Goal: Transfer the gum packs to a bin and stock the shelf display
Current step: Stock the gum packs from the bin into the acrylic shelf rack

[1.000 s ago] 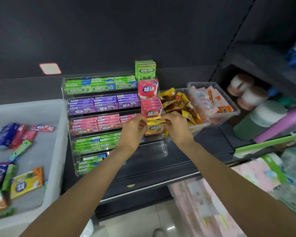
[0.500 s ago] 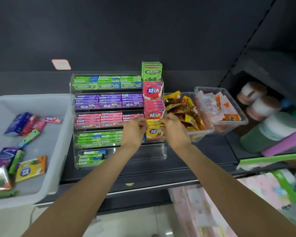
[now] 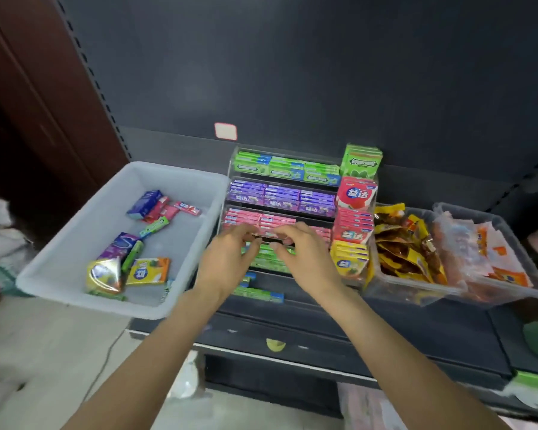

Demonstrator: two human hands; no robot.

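Note:
A clear tiered display on the dark shelf holds rows of gum: green packs on top, purple packs below, then pink packs, then more green ones. My left hand and my right hand meet at the front of the pink row, fingertips pinched on a stack of pink packs. Red packs and yellow packs stand stacked at the display's right end. A white bin to the left holds several loose gum packs.
Two clear tubs stand right of the display: one with yellow-brown snack bags, one with orange-white packets. A green Doublemint box tops the display's right corner. Shelf back panel is dark; pale floor below left.
Both hands moved left from the yellow packs at the display's right end to the pink row in the middle. The camera view swung left, bringing the white bin closer to centre.

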